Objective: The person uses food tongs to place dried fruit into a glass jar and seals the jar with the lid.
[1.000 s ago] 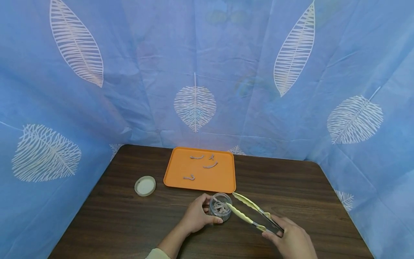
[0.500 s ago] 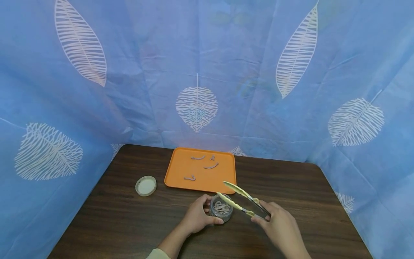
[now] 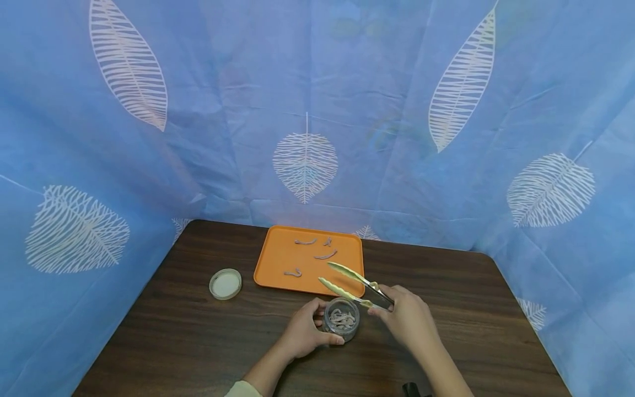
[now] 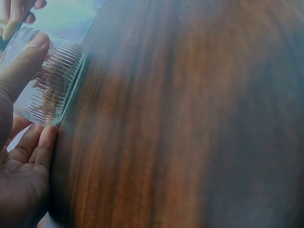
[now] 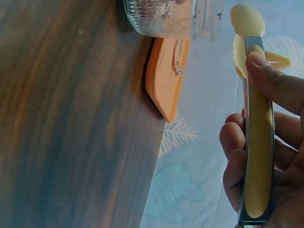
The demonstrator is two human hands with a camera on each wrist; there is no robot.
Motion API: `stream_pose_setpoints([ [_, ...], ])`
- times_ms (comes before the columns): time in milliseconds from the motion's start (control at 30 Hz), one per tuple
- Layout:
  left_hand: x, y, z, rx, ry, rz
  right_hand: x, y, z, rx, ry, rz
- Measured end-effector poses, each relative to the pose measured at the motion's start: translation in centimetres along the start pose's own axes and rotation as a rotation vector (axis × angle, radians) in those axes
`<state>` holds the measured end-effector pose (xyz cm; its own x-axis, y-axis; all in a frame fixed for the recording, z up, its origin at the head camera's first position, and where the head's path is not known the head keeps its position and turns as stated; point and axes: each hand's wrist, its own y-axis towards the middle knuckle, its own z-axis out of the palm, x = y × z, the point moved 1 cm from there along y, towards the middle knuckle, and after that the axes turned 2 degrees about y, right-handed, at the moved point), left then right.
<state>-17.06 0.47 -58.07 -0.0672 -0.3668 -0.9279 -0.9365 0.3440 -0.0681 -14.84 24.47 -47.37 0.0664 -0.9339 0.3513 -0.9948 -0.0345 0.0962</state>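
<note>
My left hand (image 3: pixel 302 332) grips a small ribbed glass jar (image 3: pixel 342 332) on the table, thumb on the near side and fingers on the far side. Inside the jar lie several pale, greyish string-like strips (image 3: pixel 342 318). With my right hand (image 3: pixel 409 317) I hold metal tongs with yellow tips (image 3: pixel 337 290). Their arms are spread, and nothing shows between them. In the head view the tips appear over the near right part of an orange tray (image 3: pixel 270 256). The right wrist view shows the tongs' yellow-lined handle (image 5: pixel 259 142) between thumb and fingers.
Several similar strips (image 3: pixel 325 255) lie apart on the tray, beyond the jar. A round lid (image 3: pixel 225 284) rests on the dark wooden table (image 3: pixel 198 331), left of the tray. Blue leaf-patterned cloth (image 3: pixel 238 165) hangs behind and at both sides. A black object (image 3: pixel 410 389) shows at the bottom edge.
My right hand has moved the tongs left and away from me, from beside the jar, across it, to above the tray's near right corner. The left hand and jar have stayed put.
</note>
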Motion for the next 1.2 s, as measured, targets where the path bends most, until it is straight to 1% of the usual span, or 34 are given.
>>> stream_pose_setpoints([
  [167, -0.2, -0.1, 0.0, 0.001, 0.004, -0.010, 0.4, 2.0, 0.7, -0.001, 0.000, -0.026],
  [367, -0.1, -0.1, 0.0, -0.001, 0.007, -0.007, 0.7, 4.1, 2.4, 0.054, 0.010, -0.023],
  [467, 0.0, -0.1, 0.0, -0.002, 0.003, -0.009, 0.9, 4.8, 3.1, 0.070, -0.007, -0.028],
  [733, 0.1, -0.1, -0.1, -0.003, -0.004, -0.015, 1.8, 6.4, 4.4, 0.111, -0.028, -0.040],
  [867, 0.0, -0.1, -0.2, 0.000, -0.005, -0.017, 2.3, 7.1, 4.7, 0.146, -0.026, -0.031],
  [1067, -0.1, 0.0, -0.2, 0.009, 0.000, -0.018, 2.5, 7.7, 5.4, 0.188, -0.024, -0.001],
  [1200, -0.1, 0.0, -0.2, 0.013, -0.003, -0.019, 2.9, 7.9, 5.7, 0.193, -0.044, -0.002],
])
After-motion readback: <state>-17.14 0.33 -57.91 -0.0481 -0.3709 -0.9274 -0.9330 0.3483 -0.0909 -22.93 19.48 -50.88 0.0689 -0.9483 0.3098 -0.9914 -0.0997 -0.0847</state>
